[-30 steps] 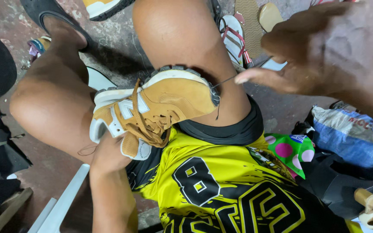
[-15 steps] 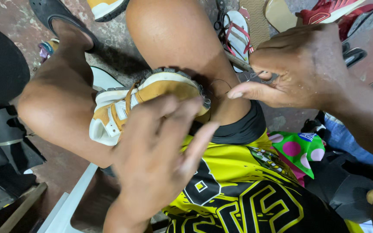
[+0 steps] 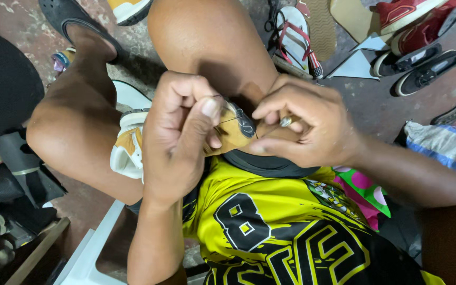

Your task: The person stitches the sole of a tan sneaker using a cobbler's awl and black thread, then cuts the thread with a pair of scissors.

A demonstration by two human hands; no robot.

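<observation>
Pinching thread (image 3: 222, 121) — left hand (image 3: 178, 140); right hand (image 3: 302, 124) (needle-gripping) on shoe (image 3: 127, 148)

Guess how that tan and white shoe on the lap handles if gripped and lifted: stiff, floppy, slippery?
The tan and white shoe looks padded with a thick white sole, so probably fairly stiff and light for its bulk. Its suede-like tan upper likely grips well. The left hand and right hand pinch a thin thread at its heel; that would be floppy.

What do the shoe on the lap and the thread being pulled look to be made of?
Shoe: the tan upper looks like matte suede or nubuck, no shine; the white sole looks like rubber or foam. Thread: a thin dark strand, taut between the left hand and the shoe, possibly waxed cord or nylon; too fine to tell.
</observation>
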